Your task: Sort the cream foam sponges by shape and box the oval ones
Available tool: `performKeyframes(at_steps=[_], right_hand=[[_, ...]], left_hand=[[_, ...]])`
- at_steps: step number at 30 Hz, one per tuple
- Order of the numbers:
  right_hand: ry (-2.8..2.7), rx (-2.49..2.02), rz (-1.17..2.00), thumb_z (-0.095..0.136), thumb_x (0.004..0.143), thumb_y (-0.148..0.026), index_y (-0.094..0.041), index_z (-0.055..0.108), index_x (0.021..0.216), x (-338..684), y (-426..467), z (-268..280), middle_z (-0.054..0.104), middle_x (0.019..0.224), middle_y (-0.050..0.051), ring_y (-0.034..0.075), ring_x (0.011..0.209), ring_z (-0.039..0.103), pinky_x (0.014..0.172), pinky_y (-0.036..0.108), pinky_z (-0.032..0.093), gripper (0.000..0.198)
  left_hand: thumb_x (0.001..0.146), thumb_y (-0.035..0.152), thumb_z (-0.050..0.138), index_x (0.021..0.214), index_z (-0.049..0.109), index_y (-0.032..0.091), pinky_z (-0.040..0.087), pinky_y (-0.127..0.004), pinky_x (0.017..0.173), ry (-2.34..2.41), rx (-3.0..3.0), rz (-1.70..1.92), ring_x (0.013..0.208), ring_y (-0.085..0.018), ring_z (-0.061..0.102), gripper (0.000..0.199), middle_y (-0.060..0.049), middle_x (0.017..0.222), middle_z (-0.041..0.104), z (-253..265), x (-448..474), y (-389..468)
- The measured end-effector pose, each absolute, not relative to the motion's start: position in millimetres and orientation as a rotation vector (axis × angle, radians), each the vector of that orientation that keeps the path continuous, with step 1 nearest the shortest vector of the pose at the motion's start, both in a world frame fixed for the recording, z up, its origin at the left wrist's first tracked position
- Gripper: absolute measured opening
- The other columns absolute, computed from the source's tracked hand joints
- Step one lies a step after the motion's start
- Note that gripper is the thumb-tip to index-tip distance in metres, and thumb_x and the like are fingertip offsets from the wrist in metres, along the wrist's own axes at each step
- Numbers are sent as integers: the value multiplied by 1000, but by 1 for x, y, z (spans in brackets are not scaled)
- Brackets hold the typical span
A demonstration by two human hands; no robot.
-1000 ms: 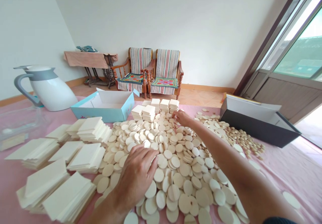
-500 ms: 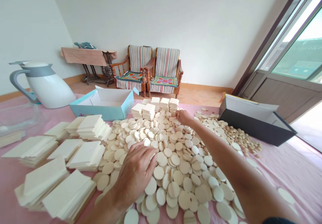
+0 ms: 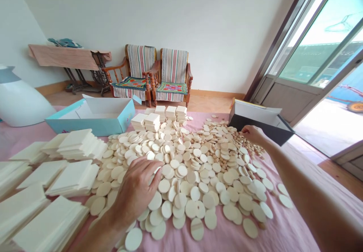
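Observation:
A wide heap of pale round wooden discs (image 3: 193, 169) covers the pink tablecloth (image 3: 283, 229). My left hand (image 3: 136, 189) lies palm down on the near left part of the heap, fingers spread over the discs. My right hand (image 3: 253, 134) reaches far right, fingers curled, beside the black and white box (image 3: 259, 121) and over a patch of smaller discs (image 3: 227, 138). Whether it holds a disc I cannot see. Small square wooden tiles (image 3: 159, 118) stand stacked at the back of the heap.
Stacks of larger square wooden plates (image 3: 68, 161) fill the left side. A light blue open box (image 3: 93, 118) stands behind them, a white jug (image 3: 19, 102) at far left. Two striped armchairs (image 3: 157, 76) stand by the wall; a glass door (image 3: 320, 55) is at right.
My right hand left the small square tiles at the back and swung right to the black box. The view turned right. My left hand stayed on the discs.

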State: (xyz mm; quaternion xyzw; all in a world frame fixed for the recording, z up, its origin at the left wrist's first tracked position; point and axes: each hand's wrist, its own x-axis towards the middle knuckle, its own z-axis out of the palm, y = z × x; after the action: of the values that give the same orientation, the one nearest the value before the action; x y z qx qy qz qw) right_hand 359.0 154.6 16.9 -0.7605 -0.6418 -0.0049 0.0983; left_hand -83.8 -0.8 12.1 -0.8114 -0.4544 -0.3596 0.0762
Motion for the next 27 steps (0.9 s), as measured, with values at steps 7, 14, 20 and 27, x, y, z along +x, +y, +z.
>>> performKeyframes(at_steps=[7,14,20,27], right_hand=[[-1677,-2213,-145,49,73,-16,-16,71,91,378,158,1,72,83,6,17,77,64,67,25,45,29],[-1886,-1895,11,51,78,-22,-19,70,88,316,138,18,71,79,3,16,74,63,68,23,43,21],[-2274,-1518,256,53,77,-15,-17,69,84,211,136,24,69,82,4,14,75,60,69,21,41,18],[-2406,-1706,120,53,80,-15,-15,68,96,154,184,5,68,99,11,19,89,61,71,24,40,23]], left_hand=[[88,18,49,94,61,19,45,-40,93,-1359,-2432,-1066,80,-17,63,13,-3,86,69,10,-85,0],[88,16,50,94,61,19,45,-40,93,-1330,-2437,-1094,80,-17,63,13,-2,87,69,12,-84,-2],[87,14,50,94,60,19,44,-40,94,-1329,-2434,-1110,81,-17,63,13,-2,87,69,12,-83,-5],[87,13,51,95,59,19,43,-41,94,-1324,-2425,-1117,81,-16,62,13,-1,88,69,13,-85,-6]])
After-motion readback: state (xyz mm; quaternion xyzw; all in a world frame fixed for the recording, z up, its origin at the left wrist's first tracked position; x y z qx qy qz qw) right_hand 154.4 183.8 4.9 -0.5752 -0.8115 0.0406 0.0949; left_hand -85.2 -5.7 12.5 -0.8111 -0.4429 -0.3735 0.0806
